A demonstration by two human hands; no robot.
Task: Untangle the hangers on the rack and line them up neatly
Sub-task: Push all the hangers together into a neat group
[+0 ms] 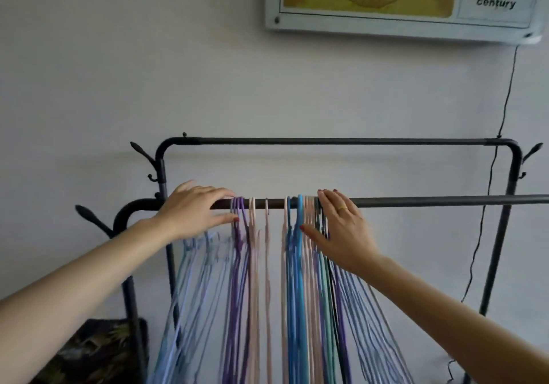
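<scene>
While both hands rest with straight, relaxed fingers on the dark metal front rail (416, 201), grasping nothing, the left hand (194, 210) touches purple thin hangers (237, 229) and the right hand (338, 226) presses against blue, pink and green thin hangers (300, 235). Behind stands the rack's black back bar (341, 141) against a pale wall (118, 72); a framed yellow picture (401, 0) hangs above, a thin black cable (505, 101) trailing down.

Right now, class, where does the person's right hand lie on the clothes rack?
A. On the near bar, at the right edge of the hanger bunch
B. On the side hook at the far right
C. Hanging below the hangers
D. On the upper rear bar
A: the right hand, fingers straight, lies across the near bar against the rightmost hangers.
</scene>
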